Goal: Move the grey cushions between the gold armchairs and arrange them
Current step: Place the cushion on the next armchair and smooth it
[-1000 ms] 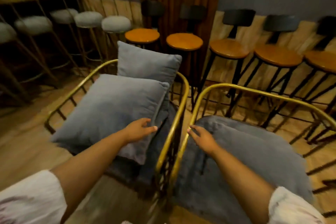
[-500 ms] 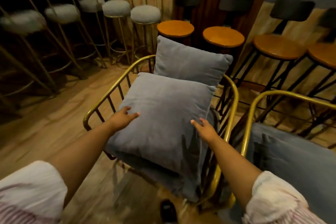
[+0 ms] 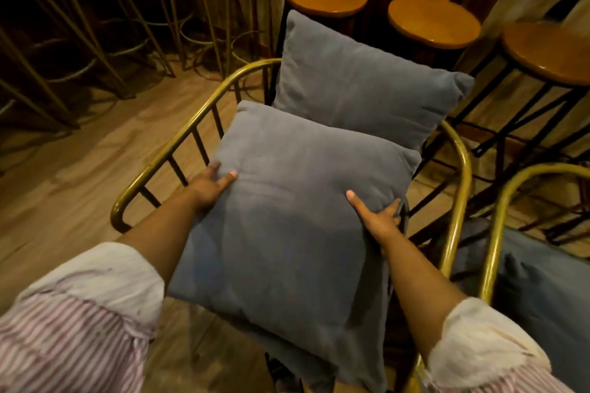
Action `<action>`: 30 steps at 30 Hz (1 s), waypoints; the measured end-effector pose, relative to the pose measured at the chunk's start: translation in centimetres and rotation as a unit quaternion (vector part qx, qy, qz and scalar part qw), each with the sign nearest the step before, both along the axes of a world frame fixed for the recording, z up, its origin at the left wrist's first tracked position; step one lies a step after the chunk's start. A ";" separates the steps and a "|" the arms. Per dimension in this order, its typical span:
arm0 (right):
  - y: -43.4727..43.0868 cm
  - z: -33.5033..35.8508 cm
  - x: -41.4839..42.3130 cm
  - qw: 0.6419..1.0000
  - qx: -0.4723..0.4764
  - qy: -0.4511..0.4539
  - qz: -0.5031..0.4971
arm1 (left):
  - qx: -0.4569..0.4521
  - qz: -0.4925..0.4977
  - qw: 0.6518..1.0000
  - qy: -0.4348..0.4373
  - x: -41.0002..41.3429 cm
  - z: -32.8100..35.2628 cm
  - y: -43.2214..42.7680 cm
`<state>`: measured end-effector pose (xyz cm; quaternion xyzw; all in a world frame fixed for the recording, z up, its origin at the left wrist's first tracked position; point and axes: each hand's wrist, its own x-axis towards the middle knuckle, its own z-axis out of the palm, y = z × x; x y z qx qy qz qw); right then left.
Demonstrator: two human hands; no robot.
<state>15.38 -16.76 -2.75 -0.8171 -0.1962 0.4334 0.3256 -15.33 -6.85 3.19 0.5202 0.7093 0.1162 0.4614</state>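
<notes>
Grey cushions number two on the near gold armchair (image 3: 178,150): the front cushion (image 3: 287,220) lies on its seat, the back cushion (image 3: 357,83) leans upright behind it. To lift cleanly I should keep both sides level. My left hand (image 3: 210,185) and right hand (image 3: 378,217) clasp its opposite edges, thumbs on top.

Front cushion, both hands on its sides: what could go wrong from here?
1. The front cushion overlaps the rear cushion; lifting it may drag that one askew.
2. The hands, left and right, press only soft edges, so it may sag or slip.
3. It could snag the gold armrest.
</notes>
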 end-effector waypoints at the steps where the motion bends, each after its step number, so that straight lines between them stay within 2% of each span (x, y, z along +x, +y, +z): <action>1: 0.0 -0.3 0.3 1.000 0.010 0.013 -0.006 | 0.000 0.005 1.000 -0.010 0.1 -0.4 0.4; 6: -0.3 -1.3 1.8 0.995 0.075 0.057 -0.037 | -0.035 0.091 0.993 -0.071 -0.1 -1.6 1.3; 10: -1.3 -1.6 2.4 0.987 0.113 0.096 -0.066 | -0.049 0.116 0.988 -0.088 -0.6 -2.2 0.8; 14: -2.7 0.7 2.1 0.975 0.169 0.124 -0.077 | -0.004 0.134 0.985 -0.104 -0.2 -0.1 -0.9; 22: -9.7 10.1 1.9 0.957 0.266 0.092 -0.078 | 0.150 0.120 0.969 -0.152 0.0 9.9 -9.1; 26: -14.7 14.4 3.9 0.944 0.305 0.095 -0.085 | 0.167 0.097 0.968 -0.162 2.0 14.7 -13.5; 30: -19.4 16.3 7.2 0.934 0.329 0.100 -0.099 | 0.206 0.090 0.961 -0.159 5.0 16.7 -16.9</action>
